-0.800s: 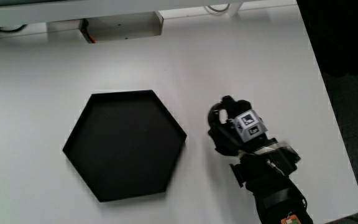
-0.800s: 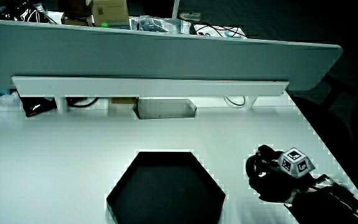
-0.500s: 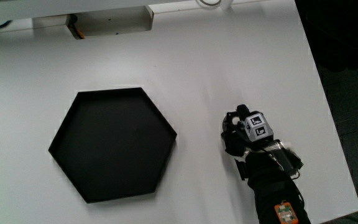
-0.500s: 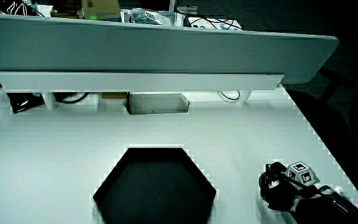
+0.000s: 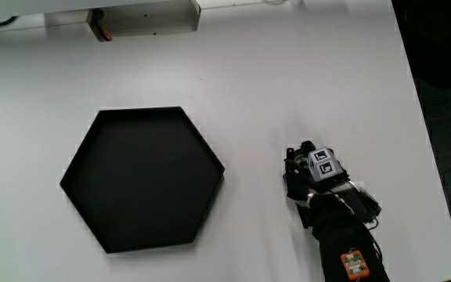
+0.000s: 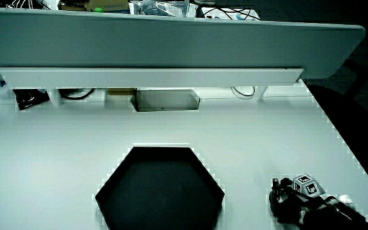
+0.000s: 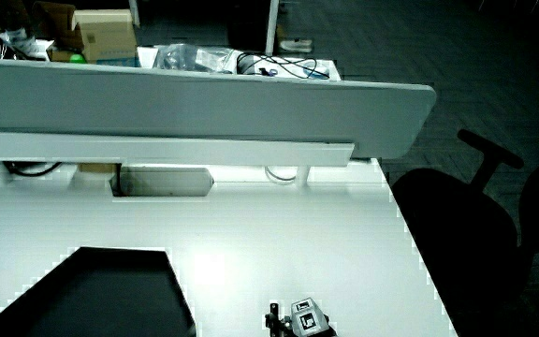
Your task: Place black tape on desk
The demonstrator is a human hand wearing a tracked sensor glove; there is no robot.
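The gloved hand point(image 5: 299, 173) rests low on the white desk point(image 5: 304, 70), beside the black hexagonal tray point(image 5: 143, 180) and near the desk's side edge. Its fingers curl around a dark ring, the black tape point(image 5: 291, 168), which is mostly hidden under them and hard to tell from the glove. The patterned cube point(image 5: 325, 164) sits on the hand's back, with the forearm point(image 5: 343, 235) running toward the person. The hand point(image 6: 285, 202) and the tray point(image 6: 161, 191) show in both side views, where the hand point(image 7: 286, 324) lies at the near edge of the picture.
The tray point(image 7: 92, 295) holds nothing. A grey box point(image 5: 143, 17) sits under a white rail point(image 6: 152, 76) along the low partition point(image 6: 171, 38). A dark chair point(image 7: 466, 234) stands off the desk's side edge, past the hand.
Against the tray, the hand has drawn nearer to the person and a little away from the tray, staying curled on the tape and low over the desk.
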